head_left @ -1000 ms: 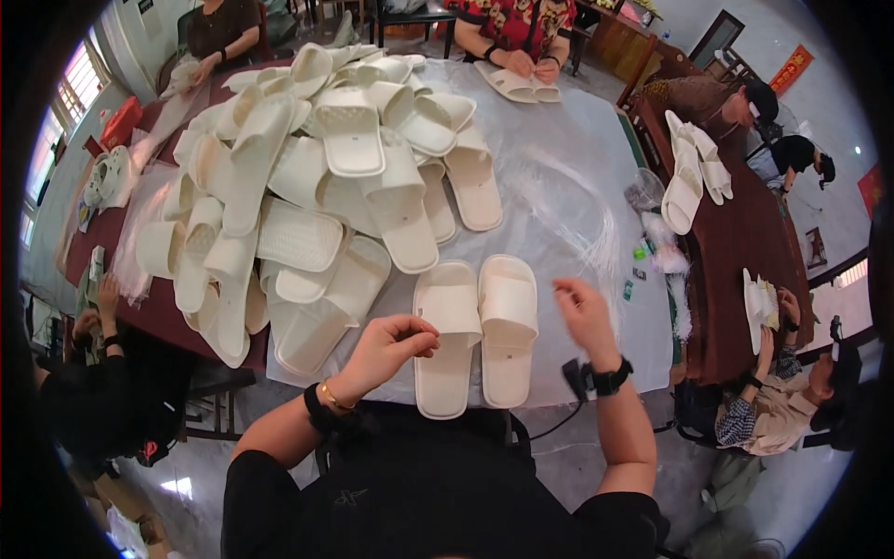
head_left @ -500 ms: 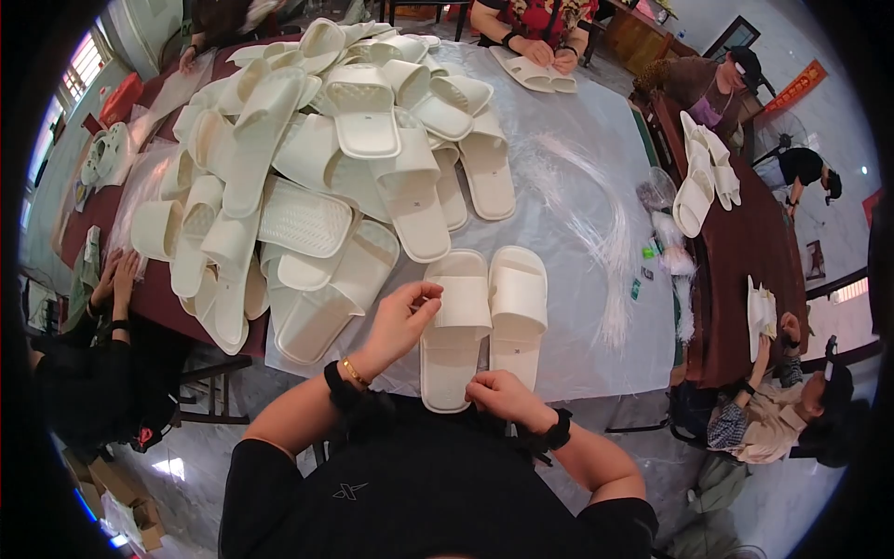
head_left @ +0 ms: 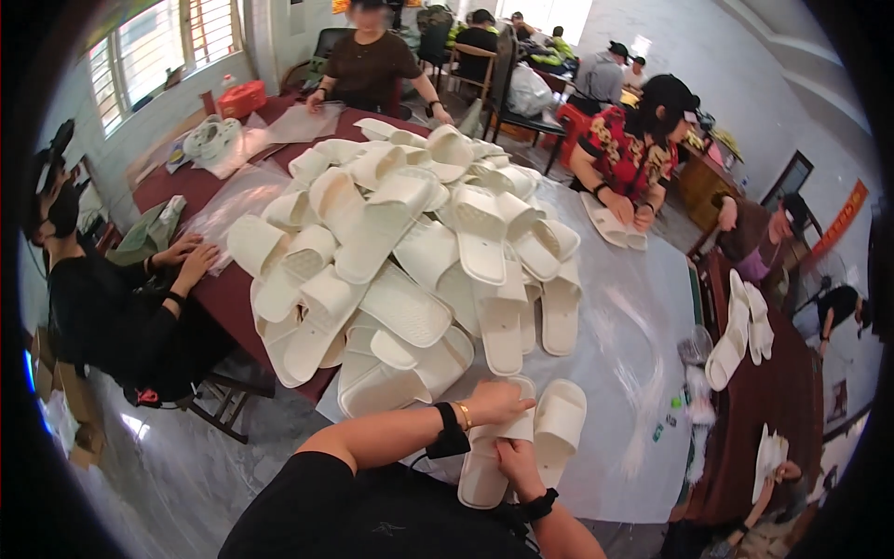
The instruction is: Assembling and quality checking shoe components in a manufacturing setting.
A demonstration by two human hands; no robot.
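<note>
Head view: the strap (head_left: 513,429) of a cream, rubbery, open-toed slipper (head_left: 480,479) on the dark-red table (head_left: 223,303) is touched by the narrowed right hand (head_left: 518,463); over its toe end (head_left: 527,383) the left hand (head_left: 496,402) is curled. Whether either grips cannot be told. The matching slipper (head_left: 562,419) could be knocked askew by a slip; beyond, the loose cream slipper heap (head_left: 400,233) might slide if bumped.

Slippers (head_left: 562,421): matt, foam-like plastic; sheeting (head_left: 603,470): glossy plastic; bracelet (head_left: 464,414): shiny metal.
</note>
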